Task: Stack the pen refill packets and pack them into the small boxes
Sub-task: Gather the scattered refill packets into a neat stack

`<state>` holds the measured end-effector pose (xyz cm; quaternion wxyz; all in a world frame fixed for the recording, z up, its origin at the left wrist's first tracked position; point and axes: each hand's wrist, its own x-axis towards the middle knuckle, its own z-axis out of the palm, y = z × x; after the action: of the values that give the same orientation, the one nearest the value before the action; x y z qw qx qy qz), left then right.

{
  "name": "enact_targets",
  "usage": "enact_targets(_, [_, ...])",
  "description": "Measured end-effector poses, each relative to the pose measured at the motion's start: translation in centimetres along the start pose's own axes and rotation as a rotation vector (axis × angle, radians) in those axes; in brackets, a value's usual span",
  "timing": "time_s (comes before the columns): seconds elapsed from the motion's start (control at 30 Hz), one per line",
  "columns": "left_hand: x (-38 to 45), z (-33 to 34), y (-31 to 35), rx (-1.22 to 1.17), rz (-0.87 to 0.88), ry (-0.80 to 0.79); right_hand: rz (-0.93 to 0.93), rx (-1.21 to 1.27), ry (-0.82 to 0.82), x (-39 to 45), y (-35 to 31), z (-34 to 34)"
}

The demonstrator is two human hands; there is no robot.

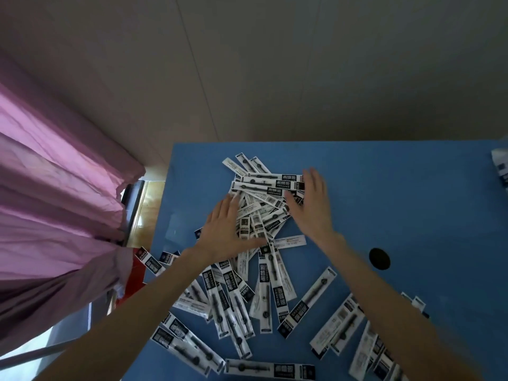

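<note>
Several long black-and-white pen refill packets [264, 295] lie scattered over the blue table [398, 204], with a thicker heap [261, 213] at the far middle. My left hand [228, 229] rests flat on the left side of that heap, fingers spread. On the heap's right side my right hand [313, 204] is flat with its fingers apart, touching the packets' ends. Neither hand holds anything. Part of a white and blue box [501, 169] shows at the right edge.
A round black hole [379, 259] sits in the table to the right of my right forearm. A pink curtain [55, 202] hangs at the left, beyond the table's left edge. A pale wall stands behind the table.
</note>
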<state>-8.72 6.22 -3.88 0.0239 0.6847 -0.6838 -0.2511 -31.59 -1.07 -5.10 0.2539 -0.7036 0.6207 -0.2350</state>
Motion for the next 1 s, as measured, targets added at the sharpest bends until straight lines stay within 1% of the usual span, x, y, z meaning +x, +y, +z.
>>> enact_targets(0.07, [-0.1,0.7,0.8,0.012,0.006,-0.019,0.035,-0.09,-0.14,3.3,-0.2,0.4])
enact_targets(0.1, [-0.2,1.1,1.1,0.029,0.014,-0.022,0.018,-0.144,-0.205,4.2,-0.4,0.9])
enact_targets(0.17, [-0.2,1.8,1.3,0.049,0.032,-0.021,-0.07,-0.277,-0.311,4.4,-0.6,2.3])
enact_targets(0.2, [-0.1,2.1,1.3,0.048,0.038,-0.016,-0.121,-0.334,-0.339,4.0,-0.5,2.9])
enact_targets(0.27, [0.1,2.2,0.8,0.01,0.056,-0.012,-0.211,-0.364,-0.349,2.8,0.0,3.3])
enact_targets(0.4, [0.4,1.2,-0.9,-0.106,0.123,-0.015,-0.343,-0.286,-0.367,1.2,1.9,2.1])
enact_targets(0.47, [0.4,0.6,-1.9,-0.124,0.151,0.006,-0.382,-0.255,-0.37,0.9,2.4,1.4])
enact_targets(0.53, [0.3,0.2,-2.6,-0.077,0.137,0.029,-0.361,-0.202,-0.357,1.1,2.3,0.8])
enact_targets(0.6, [0.3,0.1,-3.0,-0.021,0.072,0.034,-0.285,-0.17,-0.348,1.7,1.8,0.3])
enact_targets(0.67, [0.2,0.3,-2.9,-0.021,0.012,0.02,-0.234,-0.199,-0.385,2.3,0.9,0.5])
enact_targets(0.77, [0.0,0.6,-2.3,-0.118,-0.003,0.034,-0.254,-0.227,-0.447,2.9,-0.6,1.8])
enact_targets(0.83, [0.1,0.7,-2.2,-0.154,0.008,0.016,-0.272,-0.195,-0.453,3.1,-1.4,2.4])
enact_targets(1.0, [0.2,0.0,-2.4,-0.271,0.04,0.001,-0.394,-0.125,-0.46,2.7,-1.7,2.4])
